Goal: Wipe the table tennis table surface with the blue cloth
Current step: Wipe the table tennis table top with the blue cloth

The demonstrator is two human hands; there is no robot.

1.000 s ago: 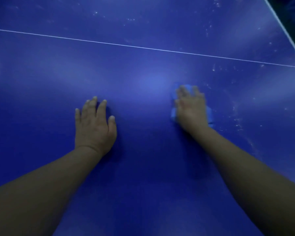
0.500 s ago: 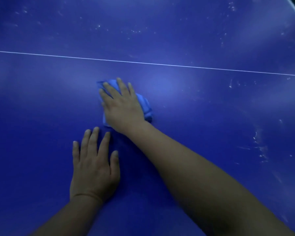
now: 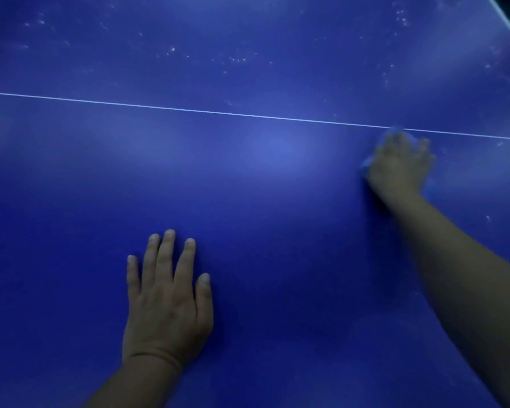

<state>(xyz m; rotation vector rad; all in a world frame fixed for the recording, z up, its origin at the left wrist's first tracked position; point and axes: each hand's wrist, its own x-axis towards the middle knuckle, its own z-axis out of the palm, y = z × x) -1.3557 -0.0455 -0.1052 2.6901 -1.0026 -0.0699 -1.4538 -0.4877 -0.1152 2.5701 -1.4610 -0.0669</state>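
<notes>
Dust specks (image 3: 236,58) are scattered on the table (image 3: 262,178) beyond both hands. Left hand (image 3: 167,301) is laid flat, fingers straight; cloth (image 3: 365,164) is pressed under the blurred right hand (image 3: 399,169).

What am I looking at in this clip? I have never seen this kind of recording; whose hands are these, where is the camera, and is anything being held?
There is no machine here. A person wears one wide-angle camera on the head, looking forward and down, so both bare arms reach into the picture from below. The surface is a dark blue table tennis table with a thin white line across it. The left hand lies flat with its fingers straight, holding nothing. The right hand is motion-blurred near the line and presses the blue cloth, which only peeks out at its edges. Pale specks dot the table beyond the line.
</notes>
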